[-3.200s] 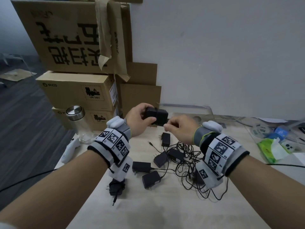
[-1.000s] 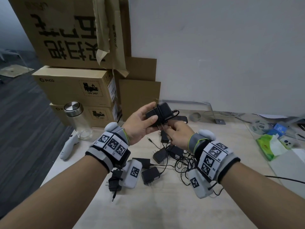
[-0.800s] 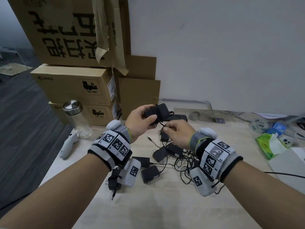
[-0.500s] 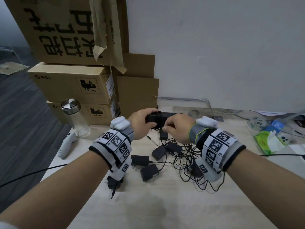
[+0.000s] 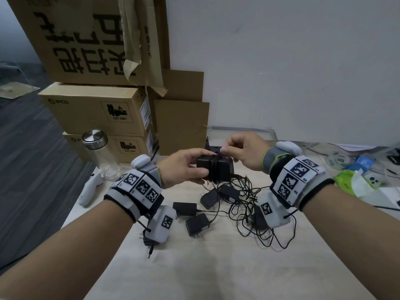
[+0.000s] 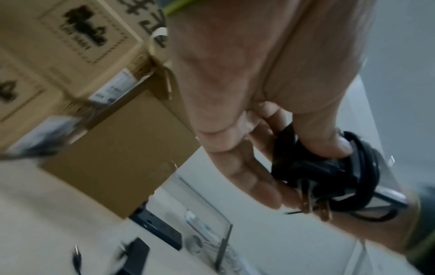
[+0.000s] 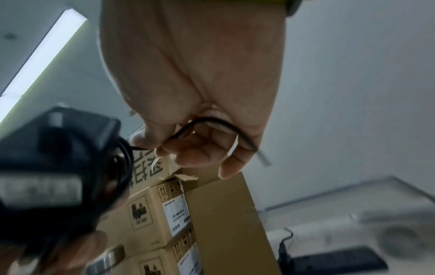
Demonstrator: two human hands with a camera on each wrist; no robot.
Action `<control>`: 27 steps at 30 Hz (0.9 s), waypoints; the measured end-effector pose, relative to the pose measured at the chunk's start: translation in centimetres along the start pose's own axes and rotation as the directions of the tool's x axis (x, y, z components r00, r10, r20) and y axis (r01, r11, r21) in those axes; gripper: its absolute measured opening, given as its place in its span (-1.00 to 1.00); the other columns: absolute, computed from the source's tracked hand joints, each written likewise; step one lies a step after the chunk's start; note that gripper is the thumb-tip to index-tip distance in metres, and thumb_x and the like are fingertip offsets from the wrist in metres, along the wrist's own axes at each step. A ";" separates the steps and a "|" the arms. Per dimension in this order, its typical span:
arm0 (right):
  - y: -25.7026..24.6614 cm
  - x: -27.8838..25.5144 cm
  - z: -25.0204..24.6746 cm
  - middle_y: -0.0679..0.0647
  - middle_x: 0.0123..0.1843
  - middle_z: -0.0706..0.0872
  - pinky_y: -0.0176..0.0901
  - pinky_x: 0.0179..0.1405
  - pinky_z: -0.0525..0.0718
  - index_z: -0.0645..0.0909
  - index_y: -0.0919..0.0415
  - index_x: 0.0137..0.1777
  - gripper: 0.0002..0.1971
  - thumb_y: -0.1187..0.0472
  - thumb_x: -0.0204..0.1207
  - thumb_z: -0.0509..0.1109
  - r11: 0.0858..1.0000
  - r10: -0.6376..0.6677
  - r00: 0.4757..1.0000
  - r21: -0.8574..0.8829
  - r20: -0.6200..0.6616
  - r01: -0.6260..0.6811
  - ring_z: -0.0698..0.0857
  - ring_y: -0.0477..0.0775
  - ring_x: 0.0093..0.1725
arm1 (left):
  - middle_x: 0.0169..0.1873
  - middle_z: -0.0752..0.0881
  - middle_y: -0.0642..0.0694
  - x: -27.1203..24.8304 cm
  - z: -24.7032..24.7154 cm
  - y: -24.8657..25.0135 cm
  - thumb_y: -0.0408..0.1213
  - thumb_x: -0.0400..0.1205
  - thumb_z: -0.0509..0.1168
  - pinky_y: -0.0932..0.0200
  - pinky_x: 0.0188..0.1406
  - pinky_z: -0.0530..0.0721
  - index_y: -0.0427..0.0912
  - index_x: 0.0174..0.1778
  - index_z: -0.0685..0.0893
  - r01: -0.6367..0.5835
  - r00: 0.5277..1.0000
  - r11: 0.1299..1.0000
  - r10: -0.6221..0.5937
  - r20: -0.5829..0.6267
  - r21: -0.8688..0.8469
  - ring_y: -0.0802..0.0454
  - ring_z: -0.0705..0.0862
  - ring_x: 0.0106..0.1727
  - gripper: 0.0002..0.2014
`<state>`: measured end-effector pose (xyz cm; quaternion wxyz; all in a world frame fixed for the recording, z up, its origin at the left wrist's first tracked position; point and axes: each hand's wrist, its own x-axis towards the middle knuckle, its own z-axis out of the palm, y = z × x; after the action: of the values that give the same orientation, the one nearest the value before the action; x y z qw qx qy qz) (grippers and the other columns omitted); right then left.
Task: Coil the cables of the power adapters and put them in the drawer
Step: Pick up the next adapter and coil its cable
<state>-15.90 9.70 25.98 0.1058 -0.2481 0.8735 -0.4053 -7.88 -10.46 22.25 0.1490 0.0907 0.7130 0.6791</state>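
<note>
Both hands mid-coil: my left (image 5: 180,167) grips the adapter (image 5: 214,169), right (image 5: 244,151) pinches its cable (image 7: 212,122); next, another snug wrap.

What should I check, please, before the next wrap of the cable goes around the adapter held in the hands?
1. Left hand grips the adapter firmly: ok.
2. Right hand pinches the cable: ok.
3. Earlier wraps sit snug around the body: ok.
4. Prongs clear of the wraps: cannot tell.
5. Remaining cable free of the loose tangle on the table: cannot tell.
6. Drawer within reach: cannot tell, none visible.
</note>
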 end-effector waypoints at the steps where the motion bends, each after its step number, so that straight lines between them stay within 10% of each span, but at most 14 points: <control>1: 0.0 -0.1 0.2 0.04 -0.43 0.60 -0.21 -0.39 0.54 0.60 0.12 -0.33 -0.78 0.20 0.56 0.43 0.996 0.015 1.000 0.083 -0.013 -0.014 0.55 0.00 -0.43 | 0.07 0.70 -0.18 -0.2 0.1 0.1 -0.56 0.57 0.35 -0.03 0.05 0.78 -0.10 0.28 0.61 -0.004 1.000 0.991 0.006 0.016 -0.134 -0.10 0.76 0.03 -0.59; 6: -0.2 -1.3 2.4 0.11 -0.45 0.43 -0.15 -0.39 0.50 0.57 0.34 -0.20 -0.77 0.40 0.68 0.18 0.933 0.129 0.992 0.337 0.009 -0.124 0.39 0.00 -0.49 | 0.20 0.61 -0.29 0.3 1.0 0.0 -0.55 0.50 0.30 0.06 -0.02 0.79 -0.25 0.26 0.58 -0.120 0.987 0.813 0.034 -0.158 -0.570 -0.15 0.78 0.08 -0.61; 11: -0.7 -1.9 4.1 0.03 -0.43 0.46 -0.20 -0.38 0.48 0.64 0.13 -0.01 -0.78 0.31 0.70 0.16 0.877 0.222 0.975 0.430 0.029 -0.213 0.40 -0.04 -0.44 | 0.13 0.69 -0.26 1.3 2.0 -0.4 -0.62 0.58 0.26 0.06 -0.02 0.80 -0.27 0.21 0.59 -0.256 0.901 0.786 -0.017 -0.433 -0.563 -0.09 0.80 0.02 -0.68; 17: -0.4 -2.1 4.4 -0.07 -0.41 0.62 -0.31 -0.43 0.49 0.71 0.06 -0.06 -0.78 0.16 0.68 0.22 0.976 0.186 0.980 0.129 -0.066 -0.176 0.49 -0.22 -0.55 | 0.23 0.64 -0.44 2.0 2.5 -0.2 -0.46 0.61 0.35 0.09 -0.05 0.80 -0.37 0.22 0.53 -0.262 0.789 0.845 -0.091 -0.607 -0.466 -0.22 0.75 0.12 -0.73; 24: -0.2 -2.5 4.0 -0.15 -0.46 0.61 -0.29 -0.32 0.43 0.76 -0.01 -0.06 -0.83 0.08 0.62 0.32 0.992 0.079 0.987 -0.087 -0.138 -0.091 0.49 -0.23 -0.47 | 0.18 0.70 -0.41 1.6 1.8 -0.2 -0.45 0.67 0.28 0.08 -0.10 0.81 -0.19 0.56 0.27 -0.238 0.869 0.717 -0.144 -0.474 -0.655 -0.14 0.80 -0.05 -0.46; 27: -0.5 -2.6 3.4 -0.12 -0.44 0.58 -0.24 -0.27 0.42 0.77 0.02 -0.02 -0.83 0.15 0.62 0.32 0.987 0.025 0.992 -0.153 -0.127 -0.044 0.51 -0.07 -0.35 | -0.02 0.75 -0.31 1.2 1.8 0.3 -0.41 0.70 0.23 0.16 -0.13 0.81 -0.33 0.27 0.54 -0.145 0.932 0.749 -0.117 -0.344 -0.646 -0.09 0.82 -0.12 -0.77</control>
<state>-12.19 8.57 24.08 0.0385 -0.2146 0.9115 -0.3488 -8.42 -8.31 22.39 0.0319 -0.0895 0.4402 0.8928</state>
